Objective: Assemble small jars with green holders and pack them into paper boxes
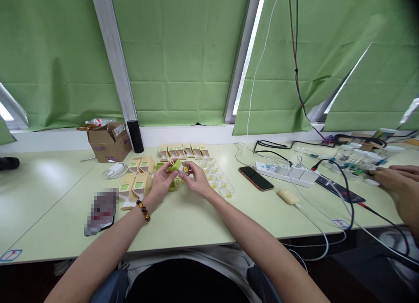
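Observation:
My left hand and my right hand meet over the table's middle, fingers closed together on a small green and yellow container. A beaded bracelet sits on my left wrist. Tan folded paper boxes with green labels lie just left of my left hand. Another row of such boxes stands behind. Several small clear cups with yellow contents lie right of my right hand.
A cardboard box and a black cylinder stand at the back left. A phone, a power strip and cables lie to the right. Another person's hands work at the far right.

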Demonstrator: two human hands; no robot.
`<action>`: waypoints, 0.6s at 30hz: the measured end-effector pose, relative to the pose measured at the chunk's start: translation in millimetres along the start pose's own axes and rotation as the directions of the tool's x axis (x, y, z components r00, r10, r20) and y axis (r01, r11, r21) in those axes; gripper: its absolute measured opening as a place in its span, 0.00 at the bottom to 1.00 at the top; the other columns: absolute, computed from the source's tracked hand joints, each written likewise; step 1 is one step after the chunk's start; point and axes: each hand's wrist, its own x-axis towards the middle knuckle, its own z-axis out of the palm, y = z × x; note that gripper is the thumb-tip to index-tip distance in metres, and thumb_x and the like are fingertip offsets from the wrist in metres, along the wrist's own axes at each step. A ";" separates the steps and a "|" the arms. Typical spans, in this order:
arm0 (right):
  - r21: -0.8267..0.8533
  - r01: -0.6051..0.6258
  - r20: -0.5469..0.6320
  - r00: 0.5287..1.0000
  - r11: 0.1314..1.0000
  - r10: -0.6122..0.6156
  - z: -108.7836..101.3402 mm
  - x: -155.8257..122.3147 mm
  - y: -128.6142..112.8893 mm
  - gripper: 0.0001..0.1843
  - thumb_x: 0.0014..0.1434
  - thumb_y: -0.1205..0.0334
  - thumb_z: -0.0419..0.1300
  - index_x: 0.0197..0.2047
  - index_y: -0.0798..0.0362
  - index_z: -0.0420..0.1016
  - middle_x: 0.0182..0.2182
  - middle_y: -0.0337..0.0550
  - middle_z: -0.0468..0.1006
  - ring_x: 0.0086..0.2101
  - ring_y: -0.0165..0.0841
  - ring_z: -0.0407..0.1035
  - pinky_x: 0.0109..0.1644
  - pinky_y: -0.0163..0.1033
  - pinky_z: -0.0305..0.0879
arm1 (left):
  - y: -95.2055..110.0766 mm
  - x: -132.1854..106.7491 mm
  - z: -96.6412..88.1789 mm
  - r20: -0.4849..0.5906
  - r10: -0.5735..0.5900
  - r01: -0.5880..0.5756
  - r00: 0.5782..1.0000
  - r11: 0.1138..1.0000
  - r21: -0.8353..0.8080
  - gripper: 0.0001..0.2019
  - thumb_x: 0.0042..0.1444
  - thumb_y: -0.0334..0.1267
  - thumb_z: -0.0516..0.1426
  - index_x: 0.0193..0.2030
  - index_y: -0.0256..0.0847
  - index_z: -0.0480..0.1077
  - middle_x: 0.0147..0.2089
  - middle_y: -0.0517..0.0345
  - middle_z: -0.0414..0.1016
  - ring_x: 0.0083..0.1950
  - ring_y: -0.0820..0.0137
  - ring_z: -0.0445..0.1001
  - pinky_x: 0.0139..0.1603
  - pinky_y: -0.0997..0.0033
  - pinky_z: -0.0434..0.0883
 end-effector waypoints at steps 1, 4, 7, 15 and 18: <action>0.004 -0.002 0.003 1.000 1.000 0.002 -0.3 -0.1 -0.8 0.19 0.63 0.50 0.67 0.53 0.50 0.76 0.48 0.48 0.81 0.41 0.38 0.75 0.45 0.44 0.75 | 0.6 0.1 0.1 0.001 -0.005 0.005 1.000 1.000 -0.005 0.29 0.56 0.43 0.73 0.64 0.42 0.76 0.66 0.44 0.77 0.64 0.58 0.77 0.63 0.60 0.75; 0.020 -0.010 0.013 1.000 1.000 0.010 -1.1 -0.4 -2.9 0.18 0.64 0.49 0.66 0.53 0.49 0.76 0.47 0.47 0.82 0.41 0.38 0.75 0.45 0.44 0.75 | 0.9 0.8 0.2 0.001 -0.010 0.010 1.000 1.000 -0.029 0.30 0.55 0.43 0.73 0.63 0.41 0.76 0.66 0.44 0.78 0.63 0.58 0.78 0.63 0.60 0.75; 0.026 -0.014 0.015 1.000 1.000 0.013 -1.7 -0.4 -4.0 0.19 0.64 0.49 0.67 0.53 0.49 0.76 0.47 0.47 0.82 0.42 0.38 0.75 0.45 0.44 0.75 | -0.2 1.2 0.1 -0.003 -0.011 0.011 1.000 0.999 -0.046 0.30 0.54 0.43 0.74 0.63 0.41 0.77 0.66 0.44 0.78 0.62 0.58 0.78 0.62 0.60 0.76; 0.042 -0.004 0.023 1.000 0.999 0.003 -1.6 0.4 -3.9 0.18 0.63 0.52 0.67 0.53 0.50 0.77 0.48 0.48 0.82 0.42 0.38 0.75 0.44 0.44 0.74 | -0.6 0.6 1.0 -0.003 -0.013 0.013 1.000 0.999 -0.050 0.31 0.56 0.46 0.73 0.65 0.41 0.75 0.64 0.44 0.79 0.61 0.58 0.79 0.64 0.58 0.76; 0.040 -0.003 0.026 1.000 0.999 0.002 -1.0 0.4 -3.7 0.18 0.63 0.52 0.67 0.53 0.50 0.77 0.49 0.48 0.82 0.41 0.38 0.75 0.44 0.44 0.75 | 0.3 0.9 1.2 -0.013 -0.012 0.012 1.000 0.999 -0.052 0.32 0.56 0.46 0.73 0.66 0.42 0.75 0.64 0.44 0.79 0.62 0.58 0.79 0.64 0.58 0.76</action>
